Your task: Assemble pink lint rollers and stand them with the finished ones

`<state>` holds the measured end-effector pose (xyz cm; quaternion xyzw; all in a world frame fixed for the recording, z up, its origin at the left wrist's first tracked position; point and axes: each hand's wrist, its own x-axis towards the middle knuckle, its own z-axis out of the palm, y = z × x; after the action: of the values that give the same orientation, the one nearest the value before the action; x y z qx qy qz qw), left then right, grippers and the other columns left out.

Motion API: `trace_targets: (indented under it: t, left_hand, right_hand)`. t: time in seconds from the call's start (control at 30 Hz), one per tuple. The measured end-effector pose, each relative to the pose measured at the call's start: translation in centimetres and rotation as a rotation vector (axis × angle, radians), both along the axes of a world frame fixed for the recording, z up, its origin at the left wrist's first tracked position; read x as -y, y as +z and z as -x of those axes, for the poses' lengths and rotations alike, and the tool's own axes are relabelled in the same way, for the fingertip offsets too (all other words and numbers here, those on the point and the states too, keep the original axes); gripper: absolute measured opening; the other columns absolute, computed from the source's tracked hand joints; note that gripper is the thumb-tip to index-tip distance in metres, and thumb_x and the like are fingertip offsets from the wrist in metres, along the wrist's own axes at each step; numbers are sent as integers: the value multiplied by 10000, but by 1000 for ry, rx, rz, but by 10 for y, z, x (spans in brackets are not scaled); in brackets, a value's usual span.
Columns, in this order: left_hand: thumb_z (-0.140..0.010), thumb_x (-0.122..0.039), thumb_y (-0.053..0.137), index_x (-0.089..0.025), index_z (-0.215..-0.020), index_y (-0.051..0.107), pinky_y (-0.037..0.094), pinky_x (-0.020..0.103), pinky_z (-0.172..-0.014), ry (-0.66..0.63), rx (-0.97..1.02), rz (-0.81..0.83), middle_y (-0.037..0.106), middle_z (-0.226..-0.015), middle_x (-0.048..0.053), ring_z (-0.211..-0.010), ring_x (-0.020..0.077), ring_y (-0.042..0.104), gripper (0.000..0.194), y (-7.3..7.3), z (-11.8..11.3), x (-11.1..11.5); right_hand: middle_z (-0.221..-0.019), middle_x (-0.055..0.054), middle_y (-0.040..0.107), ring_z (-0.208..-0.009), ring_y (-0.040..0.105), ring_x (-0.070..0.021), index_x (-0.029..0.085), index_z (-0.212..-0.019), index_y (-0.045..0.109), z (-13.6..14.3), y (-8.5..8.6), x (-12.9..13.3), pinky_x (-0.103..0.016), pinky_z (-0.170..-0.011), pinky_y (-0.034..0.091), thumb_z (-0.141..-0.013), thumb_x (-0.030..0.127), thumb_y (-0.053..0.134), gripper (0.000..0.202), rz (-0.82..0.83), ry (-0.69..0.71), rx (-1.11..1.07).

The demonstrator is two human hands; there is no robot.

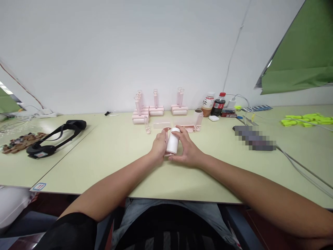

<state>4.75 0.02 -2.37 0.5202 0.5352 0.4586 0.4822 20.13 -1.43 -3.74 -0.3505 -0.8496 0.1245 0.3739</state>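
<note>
One white roll (172, 141), gripped by right hand (191, 149), left hand (158, 145) holding pink frame (168, 133), behind worktop's (166, 184) front edge; slack fingers could drop it.

Black short sleeve (71, 231) ending near the left elbow, black top (166, 218) with grey vertical bars (166, 240) across the front, faded blue denim trousers (135, 212), bare forearms (247, 180), bare hands (191, 149)

roller (172, 141) between left hand (158, 145) and right hand (189, 149), other rollers (179, 110) behind on table (104, 152), bottles (218, 106) right, headset (47, 150) left
</note>
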Motion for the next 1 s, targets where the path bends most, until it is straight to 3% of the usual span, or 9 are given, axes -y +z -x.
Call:
trace_targets:
  t: [0.1, 0.47, 0.63, 0.73, 0.8, 0.9, 1.0]
  left_hand:
    - [-953, -560, 285, -288, -1289, 511, 526, 248, -587, -10, 176, 62, 620, -1092, 68, -804, 165, 626, 489, 1, -4, 2]
    - [-934, -552, 381, -199, -1132, 539, 506, 267, -578, 9, 376, 204, 614, -925, 64, -744, 171, 611, 435, 10, -15, 14]
    - [-913, -532, 447, -214, -1159, 525, 495, 257, -619, -91, 346, 53, 613, -906, 36, -720, 143, 586, 409, 8, -9, 10]
    - [-856, -410, 577, -238, -1197, 493, 484, 240, -624, -170, 361, -43, 619, -982, 16, -695, 112, 574, 391, 8, 1, 4]
    - [-800, -335, 636, -214, -1128, 523, 471, 228, -604, -220, 431, -19, 619, -939, 9, -663, 101, 561, 367, 9, 7, 2]
    - [-755, -309, 662, -193, -999, 557, 455, 224, -574, -196, 529, 23, 594, -811, -8, -629, 104, 543, 290, 11, 10, 1]
    - [-761, -310, 644, -207, -988, 559, 447, 222, -561, -164, 554, 4, 580, -781, -19, -627, 109, 535, 263, 9, 12, 3]
  right_hand:
    - [-1544, -190, 105, -1440, 164, -384, 270, -1408, 271, 2, 0, 1, -580, -1098, 270, -659, 494, 777, 931, -27, -10, -20]
    - [-1347, -153, 256, -1313, 310, -373, 274, -1264, 314, -1, -1, 1, -566, -1061, 329, -594, 407, 768, 820, -190, -6, -83]
    - [-1327, -143, 263, -1297, 311, -374, 272, -1231, 334, -6, 3, -1, -557, -1060, 319, -574, 377, 775, 798, -231, 31, -94]
    - [-1325, -140, 271, -1307, 296, -377, 272, -1225, 347, -5, 5, -1, -544, -1064, 311, -570, 398, 788, 800, -250, 105, -86]
    - [-1340, -144, 263, -1325, 278, -383, 275, -1236, 339, -2, 5, 0, -543, -1068, 303, -572, 411, 792, 815, -236, 139, -61]
    - [-1358, -152, 251, -1337, 272, -388, 276, -1262, 316, 3, 4, -2, -551, -1065, 305, -577, 412, 798, 849, -205, 158, -44]
    - [-1360, -155, 254, -1330, 286, -384, 276, -1280, 308, 6, 3, -4, -559, -1057, 318, -569, 403, 813, 881, -204, 187, -45]
